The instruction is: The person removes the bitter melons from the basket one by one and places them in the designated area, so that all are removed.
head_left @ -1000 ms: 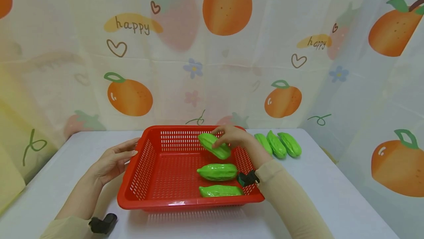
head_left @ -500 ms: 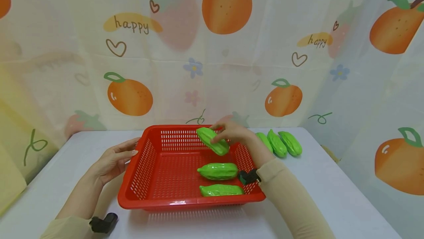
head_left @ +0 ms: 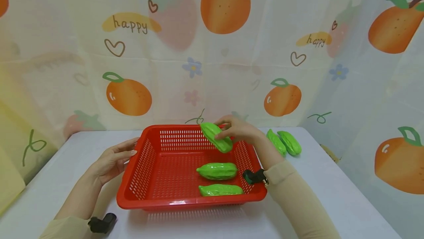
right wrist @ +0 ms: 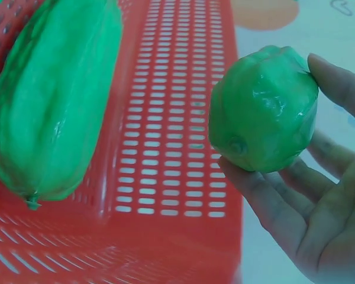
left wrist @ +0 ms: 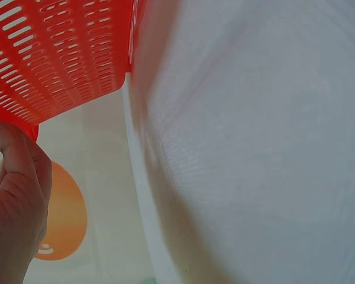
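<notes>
Head: gourd (head_left: 212, 136) near basket's far rim (head_left: 179, 126)

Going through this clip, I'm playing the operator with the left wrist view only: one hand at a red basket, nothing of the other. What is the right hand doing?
Observer: The right hand grips a green gourd.
Operator: Are any gourds lying inside the basket?
Observer: Yes, two lower gourds lie in its right half.
Operator: And outside?
Observer: Two outer gourds show on the table, to the basket's right.
</notes>
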A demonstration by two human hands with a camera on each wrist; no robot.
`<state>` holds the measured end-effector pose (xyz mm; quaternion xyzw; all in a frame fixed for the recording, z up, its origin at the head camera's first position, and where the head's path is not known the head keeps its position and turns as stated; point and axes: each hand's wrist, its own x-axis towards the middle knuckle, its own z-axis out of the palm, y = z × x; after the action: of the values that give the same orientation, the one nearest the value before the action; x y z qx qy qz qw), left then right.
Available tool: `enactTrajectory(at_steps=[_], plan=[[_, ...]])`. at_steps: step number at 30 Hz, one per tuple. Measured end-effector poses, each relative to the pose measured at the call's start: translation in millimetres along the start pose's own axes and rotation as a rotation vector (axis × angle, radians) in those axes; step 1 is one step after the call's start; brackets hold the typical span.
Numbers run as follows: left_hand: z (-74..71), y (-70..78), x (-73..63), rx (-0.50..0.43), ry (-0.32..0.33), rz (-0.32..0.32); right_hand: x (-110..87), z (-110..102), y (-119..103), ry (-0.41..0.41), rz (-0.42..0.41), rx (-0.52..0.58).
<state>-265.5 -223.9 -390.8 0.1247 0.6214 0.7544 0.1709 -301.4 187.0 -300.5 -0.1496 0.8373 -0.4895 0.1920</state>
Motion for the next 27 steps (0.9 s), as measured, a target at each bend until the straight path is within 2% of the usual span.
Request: enactTrajectory(at_steps=[8, 17, 27], plan=[[-0.1, 0.9, -0.4, -0.016, -0.022, 0.008, -15.2, -1.9, -9.3, 0.017, -0.006, -0.036], [0.0, 1.1, -0.2, -0.005, -0.022, 0.011, -33.9, -5.6, -14.8, 0.049, -0.073, -0.007], [-0.2, 1.0, -0.1, -0.015, -0.027, 0.015, -60.4, -13.2, -15.0, 0.105, -0.118, -0.060]])
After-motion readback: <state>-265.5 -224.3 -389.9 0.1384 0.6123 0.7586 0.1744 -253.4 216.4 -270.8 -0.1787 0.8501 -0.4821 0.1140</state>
